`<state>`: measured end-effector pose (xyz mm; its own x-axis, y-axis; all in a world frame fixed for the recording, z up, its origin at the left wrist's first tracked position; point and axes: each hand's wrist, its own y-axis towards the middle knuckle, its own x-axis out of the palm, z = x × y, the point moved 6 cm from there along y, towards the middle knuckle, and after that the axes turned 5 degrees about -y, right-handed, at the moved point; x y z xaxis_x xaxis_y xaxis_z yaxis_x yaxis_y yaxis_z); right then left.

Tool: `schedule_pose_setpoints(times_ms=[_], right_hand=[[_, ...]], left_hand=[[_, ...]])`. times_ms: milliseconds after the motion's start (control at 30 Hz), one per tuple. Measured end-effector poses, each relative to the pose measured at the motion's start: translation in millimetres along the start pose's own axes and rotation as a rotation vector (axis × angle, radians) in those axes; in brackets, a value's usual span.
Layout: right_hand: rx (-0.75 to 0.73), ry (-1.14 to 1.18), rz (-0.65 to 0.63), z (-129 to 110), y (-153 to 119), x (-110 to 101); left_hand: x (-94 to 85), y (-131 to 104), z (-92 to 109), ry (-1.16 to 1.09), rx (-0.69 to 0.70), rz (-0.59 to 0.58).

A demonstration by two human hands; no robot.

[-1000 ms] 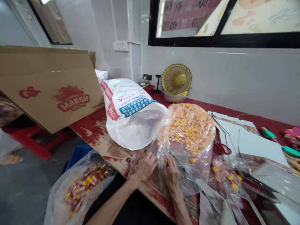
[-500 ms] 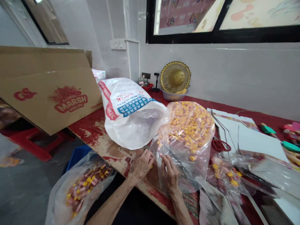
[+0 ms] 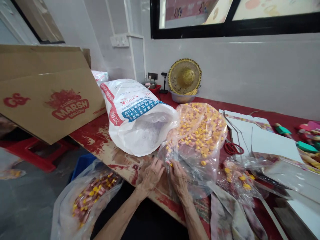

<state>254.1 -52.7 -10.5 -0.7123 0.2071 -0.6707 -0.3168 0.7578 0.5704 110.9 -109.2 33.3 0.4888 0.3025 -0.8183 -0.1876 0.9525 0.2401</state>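
A large clear plastic bag [image 3: 212, 160] lies on the table, its far part full of small pink-and-yellow pieces [image 3: 197, 128]. My right hand [image 3: 179, 178] rests on the near left edge of this bag, fingers bent and close together. At its fingertips shows one small pink-and-yellow piece [image 3: 170, 164]. Just to the left, my left hand [image 3: 152, 175] is curled low over the worn tabletop, its fingers pressed together; anything in them is hidden. A white printed sack [image 3: 140, 116] lies beyond the left hand, its mouth facing me.
Left of the table stand a cardboard box [image 3: 50, 86] and a clear bag of similar pieces [image 3: 92, 196]. Red-handled scissors [image 3: 233, 147], white card sheets [image 3: 272, 136], a small filled bag [image 3: 240, 176] and a cloth [image 3: 230, 213] lie to the right. A straw hat [image 3: 185, 76] leans at the wall.
The view has shifted slightly. A small piece now shows at my right fingertips. The yellow spot beneath my left hand is no longer visible. The sack and bags stay in place.
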Motion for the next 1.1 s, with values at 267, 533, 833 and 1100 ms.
schedule_pose_setpoints(times_ms=[267, 533, 833, 1100], right_hand=[[-0.036, 0.036, 0.028, -2.3, 1.2, -1.3], [-0.001, 0.074, 0.052, -2.5, 2.1, -8.4], [0.076, 0.073, -0.125, 0.1, 5.6, -1.3], [0.076, 0.065, -0.129, -0.5, 7.1, 1.7]], left_hand=[[4.4, 9.8, -4.0, -0.008, -0.035, -0.098], [-6.8, 2.1, -18.5, -0.246, -0.106, 0.108], [2.4, 15.3, -10.9, -0.213, 0.076, -0.134], [5.7, 12.8, -12.8, -0.254, 0.088, -0.088]])
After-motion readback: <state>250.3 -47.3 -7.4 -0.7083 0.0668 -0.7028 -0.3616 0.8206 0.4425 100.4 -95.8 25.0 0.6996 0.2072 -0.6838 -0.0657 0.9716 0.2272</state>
